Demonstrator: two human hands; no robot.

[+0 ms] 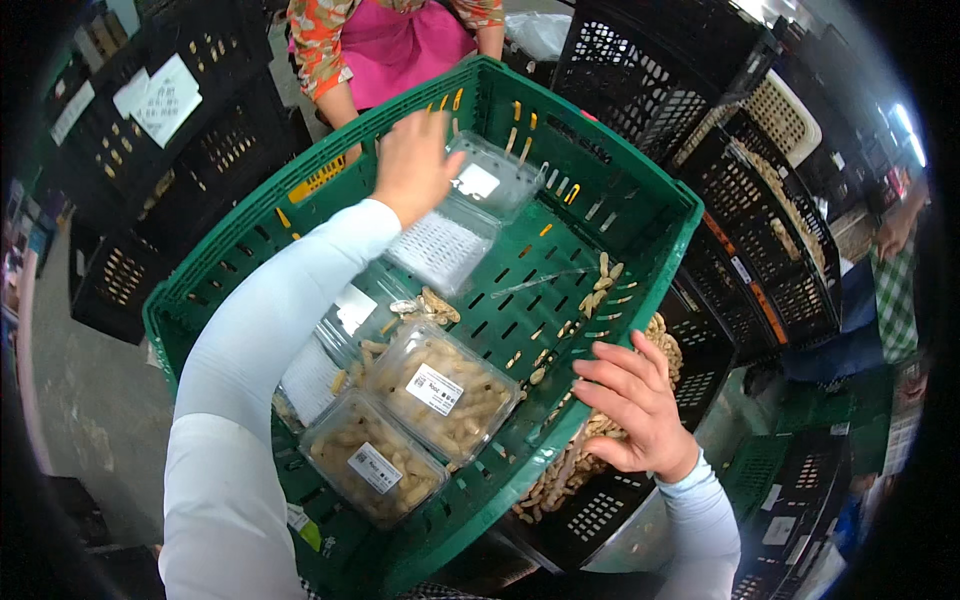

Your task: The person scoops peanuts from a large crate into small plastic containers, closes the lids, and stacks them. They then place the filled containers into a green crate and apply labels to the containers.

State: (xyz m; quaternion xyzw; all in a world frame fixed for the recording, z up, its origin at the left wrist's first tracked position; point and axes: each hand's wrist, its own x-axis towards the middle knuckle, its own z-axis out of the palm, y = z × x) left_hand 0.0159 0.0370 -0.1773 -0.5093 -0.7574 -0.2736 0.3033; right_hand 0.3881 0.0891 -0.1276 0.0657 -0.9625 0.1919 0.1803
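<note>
My left hand, blurred, is over the far left part of a green plastic crate, beside an opened clear plastic clamshell box; nothing shows in its grasp. My right hand has its fingers spread at the crate's right rim, holding nothing. Two closed clamshells of peanuts in the shell, one above the other, lie in the near part of the crate. Another open clamshell lies partly under my left forearm. Loose peanuts lie beside it, and more lie along the right wall.
A black crate with a heap of peanuts stands below the right rim. Stacked black crates stand at the left, with more at the right. A person in a pink apron is at the far side; another person's hand shows far right.
</note>
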